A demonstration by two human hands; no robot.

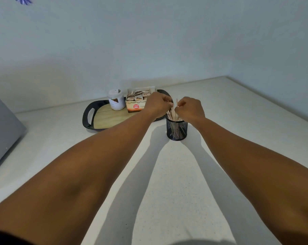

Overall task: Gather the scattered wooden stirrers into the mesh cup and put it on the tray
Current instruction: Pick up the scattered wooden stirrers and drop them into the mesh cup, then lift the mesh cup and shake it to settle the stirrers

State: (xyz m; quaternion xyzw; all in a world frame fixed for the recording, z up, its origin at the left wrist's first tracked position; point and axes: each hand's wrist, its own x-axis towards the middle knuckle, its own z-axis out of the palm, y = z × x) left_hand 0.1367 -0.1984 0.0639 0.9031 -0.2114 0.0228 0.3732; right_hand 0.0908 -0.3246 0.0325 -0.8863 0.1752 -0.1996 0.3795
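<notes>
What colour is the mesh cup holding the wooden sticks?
Black: the mesh cup is dark wire mesh, seen clearly in the head view.

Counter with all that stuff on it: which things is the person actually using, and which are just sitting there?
In use:
wooden stirrers, pinched by left hand and right hand
mesh cup, on the counter
tray

Just lying about:
white jar
sachet box

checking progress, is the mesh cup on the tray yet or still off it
Off it. The mesh cup stands upright on the counter, just right of the tray.
</notes>
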